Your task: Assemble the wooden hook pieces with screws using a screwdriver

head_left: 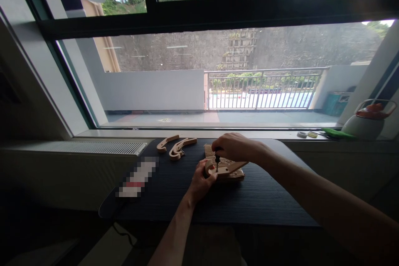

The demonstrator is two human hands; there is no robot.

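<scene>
steadying curved wooden piece on wooden block, mid-table, with left hand closed on left end; gripping screwdriver upright over it in right hand. seemingly partway through this one, can't tell how far; with more curved pieces untouched, far left.

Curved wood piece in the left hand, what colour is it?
The piece is light tan. It shows best in the head view.

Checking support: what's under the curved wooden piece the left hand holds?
A ridged tan block, on the dark table. The wooden piece and left hand hide part of it.
</scene>
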